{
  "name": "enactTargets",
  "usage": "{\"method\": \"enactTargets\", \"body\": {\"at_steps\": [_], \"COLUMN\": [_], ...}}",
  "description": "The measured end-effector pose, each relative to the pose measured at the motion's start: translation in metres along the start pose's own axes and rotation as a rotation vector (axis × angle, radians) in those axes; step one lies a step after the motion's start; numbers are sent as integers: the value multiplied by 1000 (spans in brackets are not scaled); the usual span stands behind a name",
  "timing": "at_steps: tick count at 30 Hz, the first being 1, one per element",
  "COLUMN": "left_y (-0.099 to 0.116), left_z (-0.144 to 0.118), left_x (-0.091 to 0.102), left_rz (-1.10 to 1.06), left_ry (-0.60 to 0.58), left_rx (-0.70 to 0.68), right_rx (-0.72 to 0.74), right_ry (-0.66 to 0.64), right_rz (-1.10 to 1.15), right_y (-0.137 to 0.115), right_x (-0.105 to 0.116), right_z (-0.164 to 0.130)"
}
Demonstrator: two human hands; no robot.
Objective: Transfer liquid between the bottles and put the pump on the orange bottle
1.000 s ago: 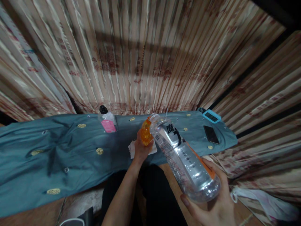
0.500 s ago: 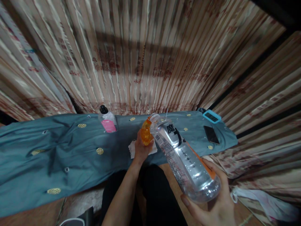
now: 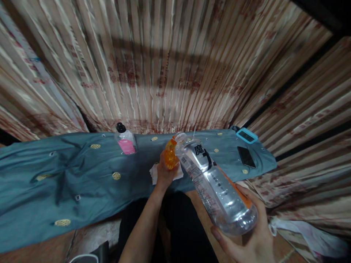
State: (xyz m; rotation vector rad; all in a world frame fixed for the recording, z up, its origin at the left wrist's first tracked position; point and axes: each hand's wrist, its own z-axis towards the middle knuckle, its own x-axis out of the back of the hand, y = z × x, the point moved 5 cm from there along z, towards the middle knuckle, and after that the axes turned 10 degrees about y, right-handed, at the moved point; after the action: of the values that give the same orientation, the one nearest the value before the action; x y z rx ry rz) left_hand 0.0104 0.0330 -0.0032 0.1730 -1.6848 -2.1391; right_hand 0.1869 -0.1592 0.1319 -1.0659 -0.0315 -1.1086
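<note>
Item 1: clear bottle (image 3: pixel 216 186), large, black lettering and an orange panel on its label. Grasped at its base end by the right hand (image 3: pixel 252 233), thumb on the near side, fingers round the far side and partly hidden. It slants up and away from those fingers, its mouth beyond the left fingertips; the low grip seemingly leaves the neck free and lets the wrist set the tilt.

Item 2: orange bottle (image 3: pixel 170 155), small, translucent. Clasped by the left hand (image 3: pixel 164 173), the fingers wrapped about its body, presumably to steady it beneath the other's mouth. The two necks overlap in view (whether they touch cannot be told).

Item 3: white paper (image 3: pixel 179 174), lying flat under the left hand, perhaps to catch drips.

Item 4: pink-labelled bottle (image 3: pixel 126 142), black-topped, standing well to the left of the left fingers, out of their way.

Item 5: dark phone (image 3: pixel 246 156), flat, beyond the right fingers; blue-framed device (image 3: pixel 246 135) just past it.

Item 6: teal cloth (image 3: pixel 82 160), creased, under items 3 to 5.

Item 7: pleated curtain (image 3: pixel 164 65), behind everything, bounding forward reach. Chief obstruction to sight: the clear bottle, hiding cloth beyond the left fingers' right side.
</note>
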Motion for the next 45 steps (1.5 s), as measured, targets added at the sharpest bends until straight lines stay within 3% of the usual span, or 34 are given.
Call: {"method": "enactTargets", "body": {"at_steps": [45], "left_y": [0], "left_z": [1], "left_x": [0], "left_rz": [-11], "left_ry": [-6], "left_rx": [-34], "right_rx": [-24], "right_ry": [20], "right_rz": [58], "right_y": [3], "right_x": [-4], "right_z": [-4]}}
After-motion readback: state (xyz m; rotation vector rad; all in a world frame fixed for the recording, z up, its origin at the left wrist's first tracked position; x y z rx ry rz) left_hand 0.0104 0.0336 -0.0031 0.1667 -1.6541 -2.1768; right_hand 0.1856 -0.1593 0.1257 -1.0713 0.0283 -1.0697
